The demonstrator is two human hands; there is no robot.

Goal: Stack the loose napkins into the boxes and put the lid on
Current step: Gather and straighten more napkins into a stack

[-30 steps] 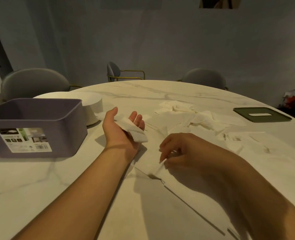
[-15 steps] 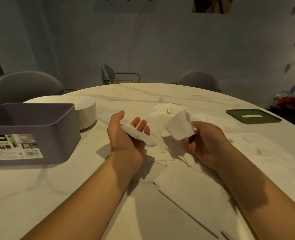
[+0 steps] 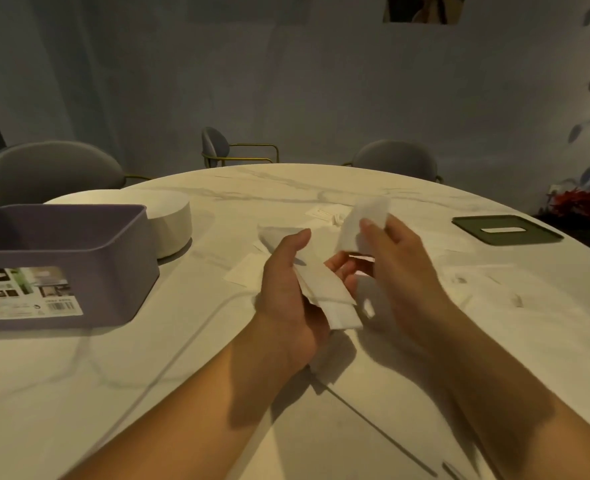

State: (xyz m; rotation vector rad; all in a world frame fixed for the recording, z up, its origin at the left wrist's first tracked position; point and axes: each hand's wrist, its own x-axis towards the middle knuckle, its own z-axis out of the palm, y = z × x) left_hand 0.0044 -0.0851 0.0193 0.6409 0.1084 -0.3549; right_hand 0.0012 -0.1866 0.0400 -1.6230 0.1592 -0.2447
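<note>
Here the left hand (image 3: 286, 285) lies palm up above the marble table (image 3: 79, 393), fingers curled round a stack of folded napkins (image 3: 324, 292). Just beside it the right hand (image 3: 404, 268) pinches a single napkin (image 3: 364, 220) upright. The purple box (image 3: 89, 268) stands open at the left, its floor hidden. The green slotted lid (image 3: 468, 226) lies well apart at the right, loose napkins (image 3: 246, 277) between.
</note>
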